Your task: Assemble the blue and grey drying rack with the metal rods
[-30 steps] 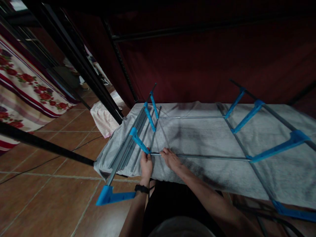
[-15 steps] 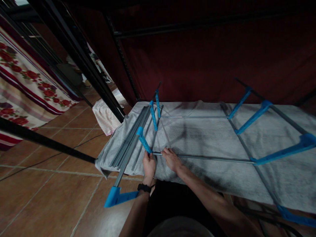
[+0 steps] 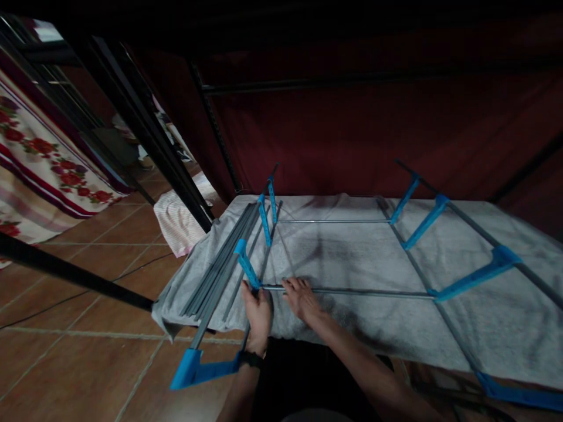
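A rack frame of grey metal rods and blue plastic connectors lies on a grey cloth-covered surface. My left hand grips the frame at the lower end of a blue connector, where a horizontal rod meets it. My right hand rests on that rod just right of the joint, fingers curled over it. The rod runs right to another blue connector. A second cross rod lies farther back.
Several loose grey rods lie in a bundle at the cloth's left edge. A blue foot piece hangs over the tiled floor. Black bed-frame posts stand left; a dark red wall is behind. A floral cloth hangs far left.
The view has shifted slightly, so the frame sits lower in the picture. Both hands stay at the same rod-and-connector joint, the left hand a little lower on it.
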Tool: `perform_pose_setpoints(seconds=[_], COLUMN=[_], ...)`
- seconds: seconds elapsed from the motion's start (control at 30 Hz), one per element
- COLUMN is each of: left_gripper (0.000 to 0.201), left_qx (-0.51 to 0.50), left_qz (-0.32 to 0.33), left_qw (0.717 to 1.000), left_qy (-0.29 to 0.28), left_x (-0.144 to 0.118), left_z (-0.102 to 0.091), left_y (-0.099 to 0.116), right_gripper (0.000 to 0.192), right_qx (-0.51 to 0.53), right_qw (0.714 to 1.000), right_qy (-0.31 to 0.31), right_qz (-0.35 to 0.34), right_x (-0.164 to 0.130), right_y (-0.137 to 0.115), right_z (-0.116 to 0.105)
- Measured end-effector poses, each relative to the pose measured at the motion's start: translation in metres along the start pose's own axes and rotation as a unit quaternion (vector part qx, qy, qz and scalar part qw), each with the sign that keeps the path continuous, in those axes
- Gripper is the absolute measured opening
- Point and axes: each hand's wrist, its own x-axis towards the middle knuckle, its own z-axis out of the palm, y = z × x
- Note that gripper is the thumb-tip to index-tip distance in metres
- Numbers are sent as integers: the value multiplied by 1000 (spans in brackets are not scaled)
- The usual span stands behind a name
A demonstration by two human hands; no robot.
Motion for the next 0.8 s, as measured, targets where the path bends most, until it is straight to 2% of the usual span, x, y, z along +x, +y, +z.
perform_pose_setpoints(seconds=[0.07,0.13,0.2,0.3,0.37,0.47,0.53,0.63,0.7,0.8], left_gripper=[59,53,48,48,51,55,58,62,66,67], left_qx=[19,36,31,20,26,47,54,59,56,52], left_qz=[24,80,131,167,166,125,58,-74,-90,-67], left_qw=[999,995,991,985,985,991,997,994,992,995], left_qy=[33,41,14,-36,-37,-17,8,63,64,55], left_x=[-10,-23,-34,-35,-20,24,57,102,122,139], left_z=[-7,-13,-12,9,33,69,88,104,110,115], left_y=[1,6,15,36,50,63,64,60,56,49], right_gripper=[43,42,39,36,36,36,38,36,35,37], right_qx=[-3,-12,-28,-49,-62,-77,-74,-23,34,131], right_qw=[999,996,990,977,966,950,940,922,890,807], right_qy=[37,77,118,175,207,249,267,304,353,435], right_qz=[20,39,69,115,139,173,200,238,286,378], right_x=[-16,-36,-58,-94,-117,-148,-164,-183,-190,-193], right_y=[14,35,62,106,133,167,187,216,234,254], right_z=[-5,-10,-15,-24,-31,-47,-58,-74,-81,-88])
